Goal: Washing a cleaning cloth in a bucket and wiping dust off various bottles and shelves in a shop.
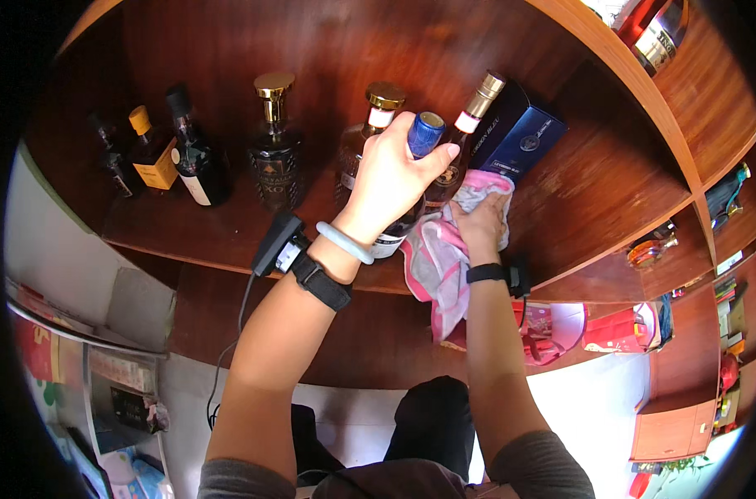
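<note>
My left hand [393, 178] grips the neck of a dark glass bottle with a blue cap [426, 134], its white label [387, 245] low on the body. Under my right hand [482, 224] a pink, white and grey striped cloth [443, 262] is bunched on the wooden shelf, its lower end hanging over the front edge. Just behind the hands a gold-capped bottle [447, 174] leans beside a dark blue carton [518, 140]. Another bottle with a round gold cap [385, 96] stands behind my left hand, partly hidden by it.
Left along the shelf [240, 246] stand a decanter-like bottle with a gold stopper [277, 156], a black-capped bottle [194, 156], a bottle with a yellow label [156, 165] and a small dark bottle [117, 162]. Red gift bags [621, 330] lie lower right. A glass cabinet is lower left.
</note>
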The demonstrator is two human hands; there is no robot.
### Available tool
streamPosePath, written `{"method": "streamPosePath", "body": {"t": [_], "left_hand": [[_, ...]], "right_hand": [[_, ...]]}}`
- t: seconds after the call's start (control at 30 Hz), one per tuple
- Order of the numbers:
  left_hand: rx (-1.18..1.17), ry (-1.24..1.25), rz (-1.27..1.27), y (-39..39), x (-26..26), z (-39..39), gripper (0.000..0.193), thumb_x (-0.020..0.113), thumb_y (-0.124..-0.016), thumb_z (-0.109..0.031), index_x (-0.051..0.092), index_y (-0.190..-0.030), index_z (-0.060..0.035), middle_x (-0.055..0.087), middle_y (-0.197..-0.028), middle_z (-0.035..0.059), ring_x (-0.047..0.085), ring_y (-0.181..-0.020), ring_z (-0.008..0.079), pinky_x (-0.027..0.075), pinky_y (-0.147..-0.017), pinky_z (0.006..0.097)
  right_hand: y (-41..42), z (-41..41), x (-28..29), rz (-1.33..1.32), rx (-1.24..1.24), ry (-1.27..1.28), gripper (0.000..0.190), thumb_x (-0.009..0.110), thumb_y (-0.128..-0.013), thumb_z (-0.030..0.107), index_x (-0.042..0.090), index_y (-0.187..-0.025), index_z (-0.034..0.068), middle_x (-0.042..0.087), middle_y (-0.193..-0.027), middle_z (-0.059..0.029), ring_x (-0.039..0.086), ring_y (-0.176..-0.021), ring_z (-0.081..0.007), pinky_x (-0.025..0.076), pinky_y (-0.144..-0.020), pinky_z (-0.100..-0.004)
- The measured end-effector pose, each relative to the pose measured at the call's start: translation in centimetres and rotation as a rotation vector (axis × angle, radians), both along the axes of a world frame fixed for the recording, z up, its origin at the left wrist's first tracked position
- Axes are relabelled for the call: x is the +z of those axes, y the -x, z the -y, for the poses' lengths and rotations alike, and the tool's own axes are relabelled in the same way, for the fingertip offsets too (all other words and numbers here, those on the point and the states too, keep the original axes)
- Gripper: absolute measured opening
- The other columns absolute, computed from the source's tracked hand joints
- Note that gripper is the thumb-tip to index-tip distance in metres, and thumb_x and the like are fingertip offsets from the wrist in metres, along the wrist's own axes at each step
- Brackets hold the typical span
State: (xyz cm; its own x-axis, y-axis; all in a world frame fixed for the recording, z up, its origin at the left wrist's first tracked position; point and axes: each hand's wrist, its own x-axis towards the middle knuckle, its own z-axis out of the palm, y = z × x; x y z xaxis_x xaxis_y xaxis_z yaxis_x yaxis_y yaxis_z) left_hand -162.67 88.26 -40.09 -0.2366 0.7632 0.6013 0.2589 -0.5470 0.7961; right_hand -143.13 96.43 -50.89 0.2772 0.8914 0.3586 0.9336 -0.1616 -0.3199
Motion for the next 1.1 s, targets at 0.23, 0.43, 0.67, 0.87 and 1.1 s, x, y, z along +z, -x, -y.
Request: {"method": "streamPosePath", "body": {"t": [0.23, 0.43, 0.67, 0.87, 1.1], "left_hand": [[0.085, -0.021, -0.041, 0.1, -1.0, -1.0, 0.031, 0.077, -0.081, -0.024, 0.057, -0.087, -0.0005, 0.062, -0.068, 0.01, 0.062, -0.063, 0.0209, 0.049, -0.058, 0.0325], [0.301, -0.206, -0.127, -0.7, -0.7, -0.2, 0.053, 0.082, -0.075, -0.027, 0.051, -0.111, -0.0023, 0.065, -0.082, 0.0161, 0.067, -0.072, 0.0291, 0.053, -0.067, 0.0375], [0.408, -0.734, -0.479, -3.8, -1.4, 4.3, 0.07, 0.082, -0.069, -0.015, 0.046, -0.129, -0.0054, 0.044, -0.133, 0.0182, 0.044, -0.122, 0.0352, 0.032, -0.104, 0.0458], [0.177, -0.465, -0.517, -12.9, 2.8, -3.2, 0.079, 0.077, -0.07, -0.011, 0.039, -0.137, 0.0005, 0.039, -0.138, 0.0241, 0.038, -0.126, 0.0413, 0.032, -0.108, 0.0464], [0.282, -0.11, -0.58, -14.1, 3.3, -11.8, 0.069, 0.082, -0.069, -0.022, 0.051, -0.129, -0.0072, 0.026, -0.148, 0.0333, 0.034, -0.132, 0.0492, 0.031, -0.112, 0.0449]], "right_hand": [[-3.2, 5.5, 1.9, 0.05, 0.358, 0.361, 0.061, 0.074, -0.066, 0.04, 0.061, -0.111, 0.0, 0.062, -0.116, -0.0237, 0.059, -0.108, -0.0411, 0.05, -0.092, -0.0451], [-5.1, 16.6, 0.4, -0.117, 0.673, 0.073, 0.051, 0.078, -0.055, 0.023, 0.062, -0.098, 0.001, 0.065, -0.092, -0.0204, 0.064, -0.086, -0.0399, 0.052, -0.077, -0.0449], [-8.6, 20.1, -1.5, -0.728, 0.762, 0.089, 0.053, 0.081, -0.058, 0.02, 0.062, -0.104, 0.002, 0.066, -0.093, -0.019, 0.066, -0.087, -0.0369, 0.053, -0.078, -0.0403], [-10.7, 21.5, -0.6, -1.03, 0.781, 0.076, 0.051, 0.082, -0.062, 0.017, 0.062, -0.105, 0.0, 0.068, -0.094, -0.0077, 0.063, -0.086, -0.0144, 0.051, -0.079, -0.032], [-14.6, 23.1, 0.1, -1.183, 0.762, -0.041, 0.06, 0.085, -0.06, 0.015, 0.06, -0.112, 0.0, 0.067, -0.101, -0.0067, 0.064, -0.09, -0.016, 0.051, -0.084, -0.032]]}}
